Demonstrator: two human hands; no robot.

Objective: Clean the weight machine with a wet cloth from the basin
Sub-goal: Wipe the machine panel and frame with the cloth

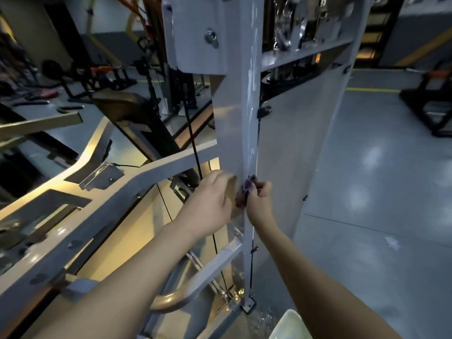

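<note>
The right hand (259, 199) pinches a small crumpled purple cloth (247, 187) against the grey painted steel upright (249, 94) to scrub its edge, while the left hand (210, 199) braces beside it, seemingly flat-fingered.

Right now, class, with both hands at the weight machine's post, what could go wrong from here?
1. The cloth, pinched in the right hand, sits beside a thin black cable on the post; it might snag there, or on the bolt lower down.
2. What looks like spilled water glints by the basin at the post's foot; a slip seems possible.
</note>
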